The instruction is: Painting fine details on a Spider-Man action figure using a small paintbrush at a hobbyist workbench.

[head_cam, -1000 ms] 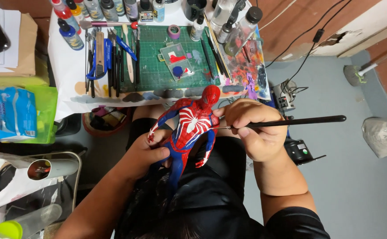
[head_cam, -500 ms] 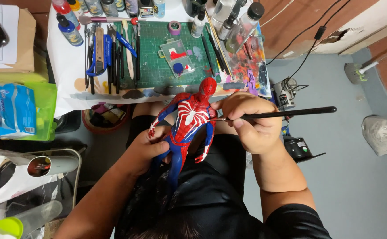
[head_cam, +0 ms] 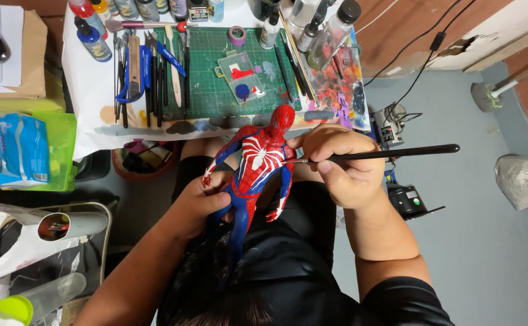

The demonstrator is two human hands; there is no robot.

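Left hand (head_cam: 200, 202) fingers wrap red-blue figure (head_cam: 257, 166) legs, steadying; right hand (head_cam: 342, 163) fingers pinch paintbrush (head_cam: 384, 154), tip at figure's chest; bench (head_cam: 89, 90) beyond figure.

Landmark: green cutting mat (head_cam: 216, 78) on the white-covered surface (head_cam: 89, 108).

Below the mat's lower edge, over the lap: red-and-blue action figure (head_cam: 255, 166), head toward the mat, legs toward the body. Left hand (head_cam: 200, 202) wraps the figure's hips and thighs. Right hand (head_cam: 342, 163), right of the figure, pinches a thin black paintbrush (head_cam: 391, 154); bristle end at the figure's chest, handle pointing away to the right.

On the mat: clear paint tray (head_cam: 240, 75). Left of the mat: row of hand tools (head_cam: 149, 72). Right of it: paint-smeared palette (head_cam: 342, 84). Above it: paint bottles (head_cam: 95, 30).
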